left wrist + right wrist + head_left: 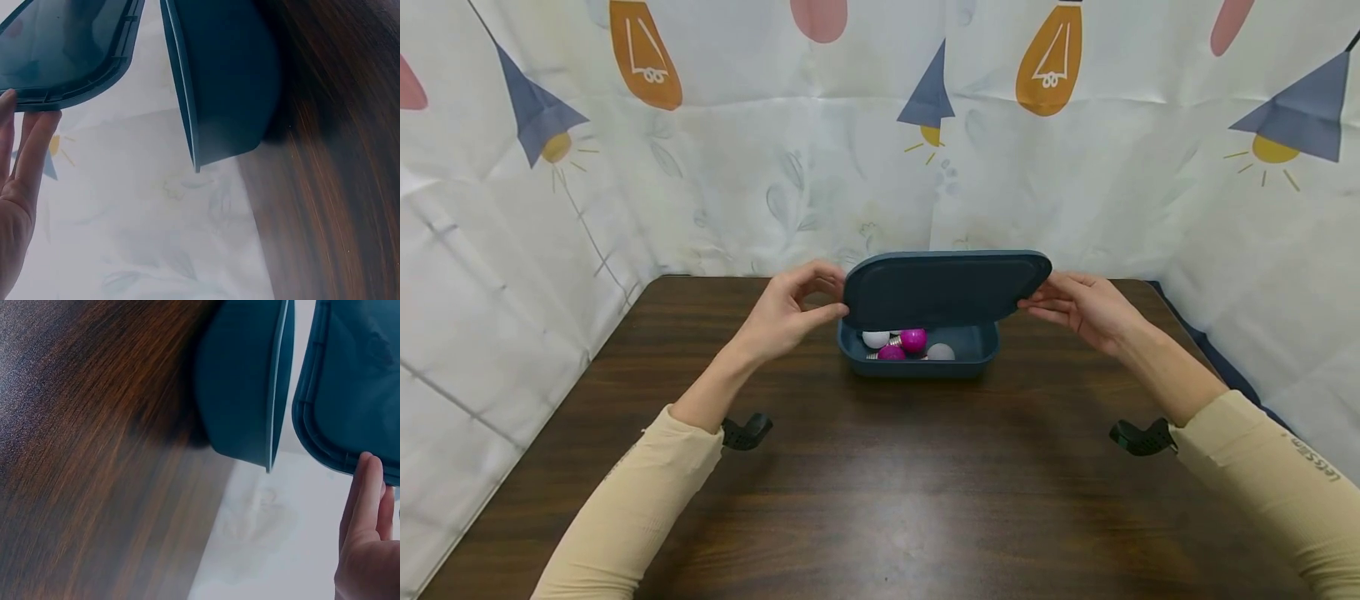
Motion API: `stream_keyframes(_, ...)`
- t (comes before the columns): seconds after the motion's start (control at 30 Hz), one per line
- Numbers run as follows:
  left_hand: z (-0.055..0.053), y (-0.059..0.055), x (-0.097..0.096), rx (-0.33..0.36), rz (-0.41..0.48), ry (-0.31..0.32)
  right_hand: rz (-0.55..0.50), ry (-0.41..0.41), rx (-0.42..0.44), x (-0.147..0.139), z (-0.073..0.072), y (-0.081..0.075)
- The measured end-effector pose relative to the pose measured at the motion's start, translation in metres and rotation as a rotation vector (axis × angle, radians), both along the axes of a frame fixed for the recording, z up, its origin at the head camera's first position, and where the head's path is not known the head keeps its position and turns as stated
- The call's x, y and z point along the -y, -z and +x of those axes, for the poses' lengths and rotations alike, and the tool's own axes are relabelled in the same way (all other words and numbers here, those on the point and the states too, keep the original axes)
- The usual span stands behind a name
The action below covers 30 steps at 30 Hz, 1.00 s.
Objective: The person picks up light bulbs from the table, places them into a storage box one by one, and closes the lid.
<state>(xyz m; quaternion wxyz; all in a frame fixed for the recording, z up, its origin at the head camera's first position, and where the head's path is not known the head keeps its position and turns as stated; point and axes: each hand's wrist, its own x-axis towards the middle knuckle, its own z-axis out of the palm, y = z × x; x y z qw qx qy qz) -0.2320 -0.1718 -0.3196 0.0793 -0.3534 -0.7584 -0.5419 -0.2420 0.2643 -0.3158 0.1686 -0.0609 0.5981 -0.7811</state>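
Both hands hold a dark teal lid, tilted up above a matching box. My left hand grips its left end between thumb and fingers. At the opposite end my right hand holds the lid's edge with its fingertips. Inside the box lie several light bulbs: a magenta bulb, another magenta bulb, a white bulb and a greyish white bulb. The lid hides the box's back part. In both wrist views a gap shows between the lid and the box's rim.
The box stands on a dark wooden table, near its back edge. A white curtain printed with lamps and bulbs hangs behind and at both sides. Black wrist mounts stick out from both sleeves, one at the left and one at the right.
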Motion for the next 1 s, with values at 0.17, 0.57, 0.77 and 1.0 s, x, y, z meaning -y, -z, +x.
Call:
stream_keyframes(0.17,-0.001,0.002,-0.001,-0.032,-0.013,-0.003,0.058,-0.016,-0.027,-0.002,-0.001,0.002)
stream_keyframes(0.57,-0.006,0.012,-0.001,-0.281,0.005,0.127,0.166,0.012,0.014,-0.001,0.000,-0.002)
stream_keyframes(0.77,-0.009,0.013,-0.001,-0.431,-0.029,0.122,0.294,0.011,0.017,-0.002,-0.002,-0.001)
stream_keyframes(1.0,-0.011,0.015,0.001,-0.485,-0.064,0.075,0.416,-0.074,-0.030,-0.004,-0.003,0.002)
